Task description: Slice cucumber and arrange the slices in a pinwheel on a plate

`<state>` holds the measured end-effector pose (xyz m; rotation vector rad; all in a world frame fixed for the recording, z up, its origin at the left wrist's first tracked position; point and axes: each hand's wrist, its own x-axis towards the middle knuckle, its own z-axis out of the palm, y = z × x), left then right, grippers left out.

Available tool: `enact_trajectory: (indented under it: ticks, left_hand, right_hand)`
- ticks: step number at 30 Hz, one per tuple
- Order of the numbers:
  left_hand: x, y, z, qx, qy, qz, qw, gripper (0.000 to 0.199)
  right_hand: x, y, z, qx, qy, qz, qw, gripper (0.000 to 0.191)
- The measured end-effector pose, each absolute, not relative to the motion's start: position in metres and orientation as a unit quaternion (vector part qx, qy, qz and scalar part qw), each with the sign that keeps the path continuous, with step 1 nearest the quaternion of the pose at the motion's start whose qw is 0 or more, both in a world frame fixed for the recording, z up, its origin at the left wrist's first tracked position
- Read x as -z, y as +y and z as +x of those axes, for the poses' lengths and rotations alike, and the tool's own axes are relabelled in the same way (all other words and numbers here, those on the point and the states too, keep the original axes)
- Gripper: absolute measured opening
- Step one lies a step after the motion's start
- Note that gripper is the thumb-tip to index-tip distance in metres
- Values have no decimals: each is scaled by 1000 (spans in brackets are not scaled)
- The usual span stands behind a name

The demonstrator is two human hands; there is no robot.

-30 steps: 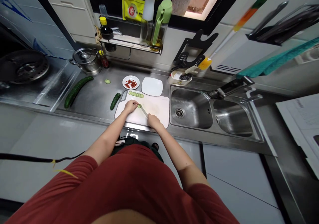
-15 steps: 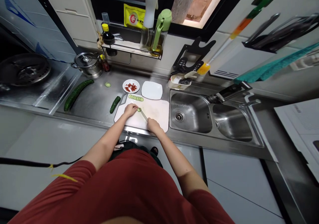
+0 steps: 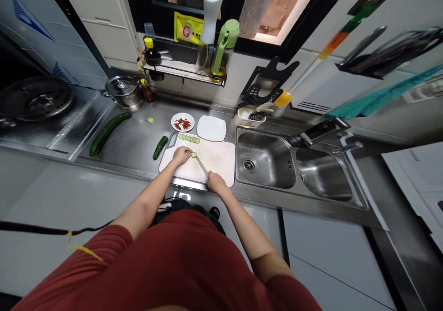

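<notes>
My right hand (image 3: 216,182) is closed around the handle of a knife (image 3: 201,166), its blade slanting up and left over a white cutting board (image 3: 221,161). At the blade's tip is a pale green cucumber slice (image 3: 194,155). My left hand (image 3: 182,155) rests over the board just left of that slice, fingers pinched together; what is between them, if anything, is too small to make out. Several cucumber slices (image 3: 189,138) lie in an overlapping row along the board's far edge. Beside the board's handle lies a short cucumber piece (image 3: 160,147).
Behind the board stand a plate of chopped red pieces (image 3: 182,122) and a white square plate (image 3: 211,128). A long cucumber (image 3: 108,133) and a cut end (image 3: 150,120) lie left. The sink (image 3: 265,158) adjoins on the right; a lidded pot (image 3: 123,92) stands back left.
The knife and my right hand have shifted slightly right and toward me. More of the cucumber slice's pale face shows at the blade tip. My left hand has barely moved.
</notes>
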<state>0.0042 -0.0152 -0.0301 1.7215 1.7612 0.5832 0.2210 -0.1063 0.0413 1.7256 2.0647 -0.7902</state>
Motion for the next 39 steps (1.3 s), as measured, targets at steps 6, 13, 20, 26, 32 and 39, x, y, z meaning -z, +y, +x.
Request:
enact_trajectory:
  ticks: [6,13,20,26,32,39]
  left_hand:
    - [31,-15,4,-227,662,645,307,19]
    - [26,-16,5,-215,669,640,311,20]
    - [23,-17,6,-215,668,644,304,20]
    - [24,-19,5,-221,658,664,279,21]
    - [15,-26,7,-202,654,677,271,32]
    - [9,-36,15,-159,655,707,214,38]
  right_hand:
    - [-35,-98,215,274,726,609,163,25]
    - [-34,-91,209,270,734,604,153,27]
    - [-39,-96,210,277,720,614,164,27]
    - [-39,-107,220,274,724,610,169,28]
    - [-40,-114,228,283,723,609,163,25]
    - [-35,-115,244,254,703,659,80,25]
